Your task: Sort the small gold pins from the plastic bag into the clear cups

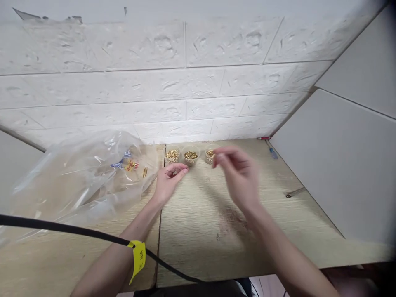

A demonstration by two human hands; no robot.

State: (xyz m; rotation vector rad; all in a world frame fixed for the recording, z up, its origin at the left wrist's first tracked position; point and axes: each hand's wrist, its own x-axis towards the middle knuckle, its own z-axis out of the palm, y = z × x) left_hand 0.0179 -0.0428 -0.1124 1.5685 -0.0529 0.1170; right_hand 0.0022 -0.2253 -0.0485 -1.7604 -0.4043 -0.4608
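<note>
Nearest the camera, a black cable (77, 232) crosses the lower left of the view and passes over the left forearm, where a yellow tag (138, 258) hangs from it. Both forearms extend forward over the wooden tabletop (192, 231). The left hand (168, 179) rests low on the tabletop with the palm turned up and the fingers curled inward; the thumb and fingertips are close together, and whether a small part is pinched between them cannot be determined. The right hand (238, 175) is raised slightly above the tabletop and is blurred by motion; its fingers are loosely spread and nothing is visibly held in it. The two hands are apart, with a clear strip of tabletop between them. Just beyond the hands, three small clear cups stand in a row near the wall: the left cup (172, 154), the middle cup (190, 154) and the right cup (210, 155), each containing small gold-coloured metal parts. The right cup is partly covered by the fingers of the right hand. The left hand lies just in front of the left cup. To the left, a large clear plastic bag (80, 181) lies crumpled on the tabletop, with a few small coloured items (128, 164) showing through it. To the right, a screwdriver with a blue handle (272, 152) lies along the side panel, and a small dark metal piece (293, 192) lies nearer the camera. A white brick-pattern wall (185, 82) stands behind the tabletop.
</note>
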